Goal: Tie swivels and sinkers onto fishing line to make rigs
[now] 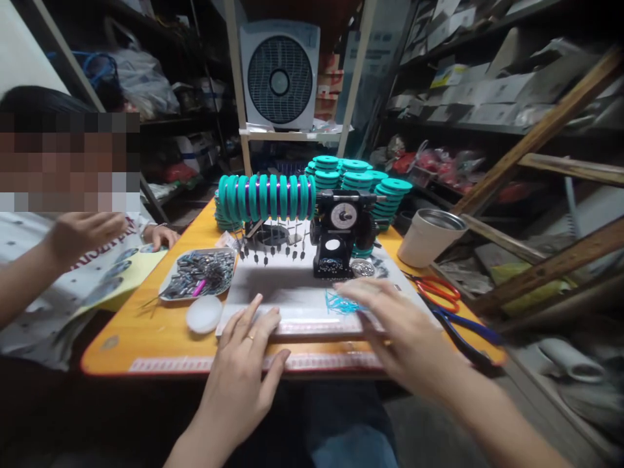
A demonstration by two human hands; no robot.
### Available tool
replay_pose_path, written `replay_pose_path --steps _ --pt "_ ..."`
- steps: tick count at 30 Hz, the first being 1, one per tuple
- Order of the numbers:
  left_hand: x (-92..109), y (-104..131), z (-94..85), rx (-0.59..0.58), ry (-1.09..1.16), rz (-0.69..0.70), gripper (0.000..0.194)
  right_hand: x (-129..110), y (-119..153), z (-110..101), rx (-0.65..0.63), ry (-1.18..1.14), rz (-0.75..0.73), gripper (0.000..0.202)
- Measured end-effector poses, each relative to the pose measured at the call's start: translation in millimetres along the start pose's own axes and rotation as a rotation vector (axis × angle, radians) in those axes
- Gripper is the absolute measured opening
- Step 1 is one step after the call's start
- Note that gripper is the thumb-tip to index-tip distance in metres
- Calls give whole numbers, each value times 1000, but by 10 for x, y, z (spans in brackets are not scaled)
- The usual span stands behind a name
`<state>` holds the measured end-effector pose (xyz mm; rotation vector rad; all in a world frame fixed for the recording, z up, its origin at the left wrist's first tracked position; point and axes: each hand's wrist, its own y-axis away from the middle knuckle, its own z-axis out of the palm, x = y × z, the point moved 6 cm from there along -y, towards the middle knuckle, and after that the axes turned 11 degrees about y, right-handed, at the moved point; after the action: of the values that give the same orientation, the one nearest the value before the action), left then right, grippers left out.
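Observation:
My left hand [246,364] rests at the front edge of a white board [287,299], its fingers spread and holding nothing. Over a small pile of thin blue pieces [344,302] hovers my right hand [394,318]; its fingertips are blurred, and what they hold, if anything, cannot be made out. Behind the hands stands a black device [336,237] with a dial. A row of teal spools [266,197] extends to its left, with small dark weights [266,257] hanging below. A small round dish [363,268] sits beside the device's base.
On the left are a tray of metal parts [199,273] and a white round lid [203,315]. Red-handled scissors [439,291], blue-handled pliers [463,328] and a white cup [426,240] are on the right. Stacked teal spools [392,195] stand behind. A person [43,260] sits at left.

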<state>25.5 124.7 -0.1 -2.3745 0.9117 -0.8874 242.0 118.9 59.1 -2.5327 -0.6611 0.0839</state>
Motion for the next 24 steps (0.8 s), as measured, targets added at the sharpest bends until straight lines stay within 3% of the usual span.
replay_pose_path --steps 2,5,8,12,15,18,21,24 --pt "19 44 18 -15 -2 -6 49 -391 -128 190 -42 -168 -151 54" --pt "82 177 -14 -35 60 12 45 -643 -261 504 -132 -245 -166 53" --pt "127 260 -128 22 175 41 37 -670 -259 612 -151 -273 -126 48" --pt "21 122 -235 137 193 -1 36 -630 -116 483 -136 -340 -54 39" --pt "-97 -107 -130 87 30 -32 37 -616 -97 434 -115 -352 -16 38" --pt "-162 -262 -5 29 -83 -32 34 -631 -204 538 -123 -276 -37 49" --pt "-157 -252 10 -16 -99 -21 32 -639 -296 658 -142 -233 -50 51" --pt "-101 -99 -56 -80 -92 21 34 -651 -218 661 -159 -213 -49 48"
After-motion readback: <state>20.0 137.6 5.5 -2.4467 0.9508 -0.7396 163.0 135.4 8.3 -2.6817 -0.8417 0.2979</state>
